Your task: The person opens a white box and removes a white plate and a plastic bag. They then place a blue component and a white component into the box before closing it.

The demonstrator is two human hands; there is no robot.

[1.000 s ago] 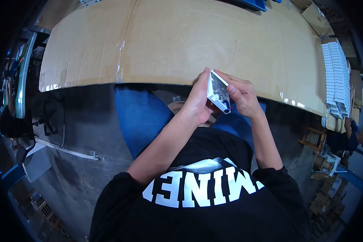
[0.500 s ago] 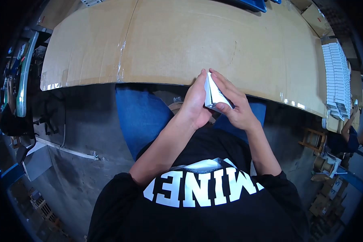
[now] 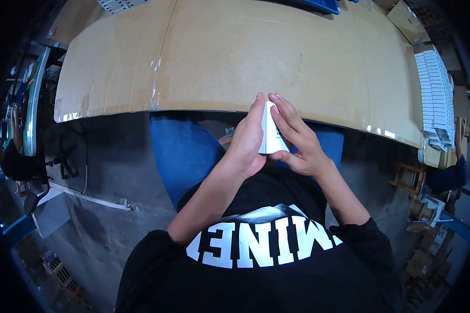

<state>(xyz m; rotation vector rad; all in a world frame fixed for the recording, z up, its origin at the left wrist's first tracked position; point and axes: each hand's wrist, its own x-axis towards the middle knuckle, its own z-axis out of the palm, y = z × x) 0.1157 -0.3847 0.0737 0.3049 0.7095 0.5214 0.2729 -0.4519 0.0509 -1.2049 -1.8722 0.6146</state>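
A small white box (image 3: pixel 271 133) with faint dark print on one face stands between my palms, just off the table's near edge. Along its left side lies my left hand (image 3: pixel 247 140), fingers straight and pressed to it. My right hand (image 3: pixel 304 145) presses the other side, with its thumb near the lower end and its fingers along the upper part. My hands hide much of the box's sides.
The cardboard-covered table (image 3: pixel 219 62) spreads ahead, its near edge taped. A blue tray (image 3: pixel 321 5) and a light perforated basket (image 3: pixel 121 4) sit at the far edge. Stacked white boxes (image 3: pixel 434 96) stand at right, with another person (image 3: pixel 446 177) nearby.
Both hands have come slightly nearer my body with the white box. The box has turned, and its printed face now shows; the dark gap seen along it before is no longer visible.
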